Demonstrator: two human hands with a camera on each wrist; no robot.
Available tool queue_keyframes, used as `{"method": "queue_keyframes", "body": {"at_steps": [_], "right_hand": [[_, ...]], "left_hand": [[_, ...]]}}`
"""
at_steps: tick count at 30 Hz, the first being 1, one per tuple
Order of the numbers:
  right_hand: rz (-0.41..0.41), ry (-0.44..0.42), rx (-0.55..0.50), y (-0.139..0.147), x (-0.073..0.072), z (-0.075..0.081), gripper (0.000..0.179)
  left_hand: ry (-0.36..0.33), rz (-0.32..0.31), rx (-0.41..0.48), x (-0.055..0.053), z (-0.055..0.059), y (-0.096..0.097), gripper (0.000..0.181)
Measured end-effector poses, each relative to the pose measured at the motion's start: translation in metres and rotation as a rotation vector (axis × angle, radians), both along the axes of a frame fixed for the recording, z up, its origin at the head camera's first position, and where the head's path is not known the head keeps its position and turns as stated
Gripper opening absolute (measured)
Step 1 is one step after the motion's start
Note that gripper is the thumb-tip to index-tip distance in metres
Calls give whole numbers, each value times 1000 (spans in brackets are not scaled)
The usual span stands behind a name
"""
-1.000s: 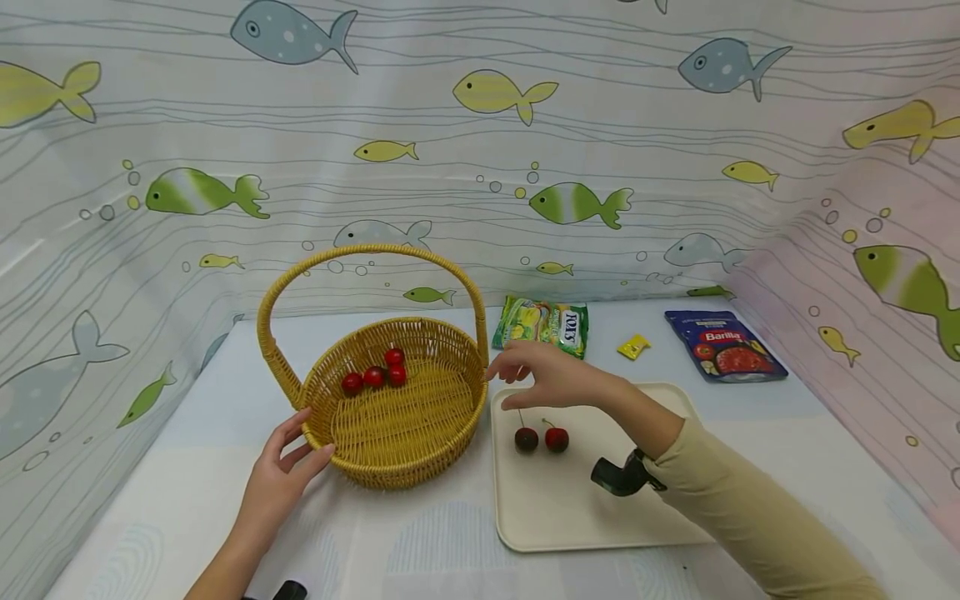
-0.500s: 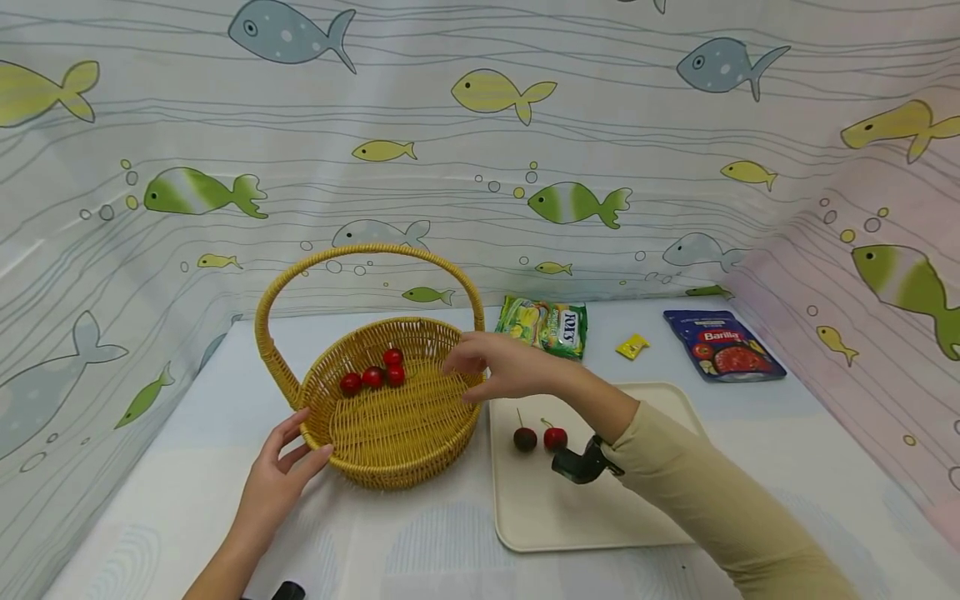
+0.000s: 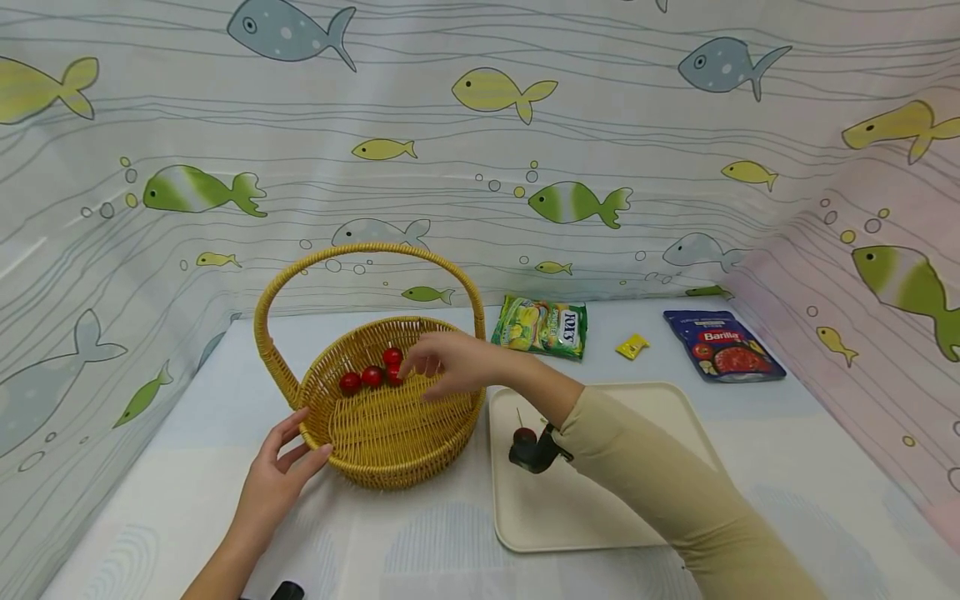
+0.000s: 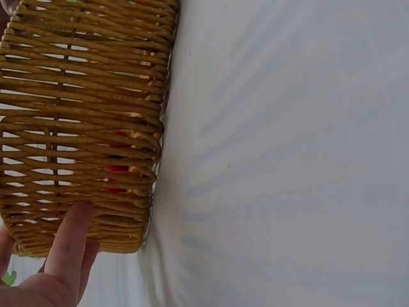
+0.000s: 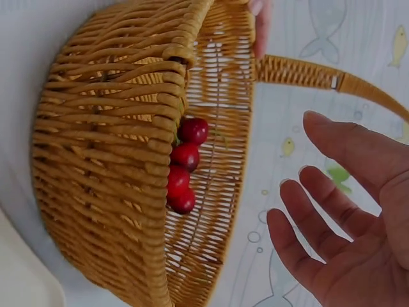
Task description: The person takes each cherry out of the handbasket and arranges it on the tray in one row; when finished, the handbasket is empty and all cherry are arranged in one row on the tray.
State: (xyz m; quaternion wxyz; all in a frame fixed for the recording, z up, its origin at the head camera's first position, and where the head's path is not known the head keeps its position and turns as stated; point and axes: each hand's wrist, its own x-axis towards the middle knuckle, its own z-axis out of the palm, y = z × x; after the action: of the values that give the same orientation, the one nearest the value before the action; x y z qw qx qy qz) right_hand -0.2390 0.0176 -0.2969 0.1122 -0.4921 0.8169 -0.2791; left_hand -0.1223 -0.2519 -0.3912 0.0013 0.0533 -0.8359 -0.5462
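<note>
My right hand [image 3: 457, 362] hovers over the yellow wicker basket [image 3: 397, 475], its fingers loosely bent and holding nothing. In the right wrist view, thumb and fingers stand apart, clear of the basket wall. Several red cherries [image 5: 185, 155] lie together inside the basket, left of that hand in the head view. My left hand [image 3: 281, 462] touches the basket's near left rim with spread fingers. One of its fingers [image 4: 70, 240] lies straight against the outer weave. A dark cherry [image 3: 525, 436] with its stem up rests on the cream tray [image 3: 585, 517], partly behind the right wrist's camera.
The basket's tall arched handle [image 3: 375, 247] rises above the right hand. Behind the tray lie a green snack packet [image 3: 540, 327], a small yellow sachet [image 3: 632, 347] and a blue Barilla pouch [image 3: 723, 346]. A fish-patterned curtain encloses the table's back and sides.
My right hand has moved left from above the tray's edge to over the basket's inside. One tray cherry is now hidden behind the wrist camera. The left hand has stayed put.
</note>
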Motion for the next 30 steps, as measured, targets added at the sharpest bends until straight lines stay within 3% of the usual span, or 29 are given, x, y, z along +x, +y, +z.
{"method": "queue_keyframes", "body": {"at_steps": [10,17,30], "right_hand": [[-59,-55,40,-25,-16,0,31],[-144,-149,73,-41,-28,-2,29],[-190,-219,93,-59,-60,-28,32]], "left_hand": [[-22,5,-11,-1,1,1,74],[-23,-4,2,-1,1,-2,74],[-17,-8,16,-3,-2,-3,73]]}}
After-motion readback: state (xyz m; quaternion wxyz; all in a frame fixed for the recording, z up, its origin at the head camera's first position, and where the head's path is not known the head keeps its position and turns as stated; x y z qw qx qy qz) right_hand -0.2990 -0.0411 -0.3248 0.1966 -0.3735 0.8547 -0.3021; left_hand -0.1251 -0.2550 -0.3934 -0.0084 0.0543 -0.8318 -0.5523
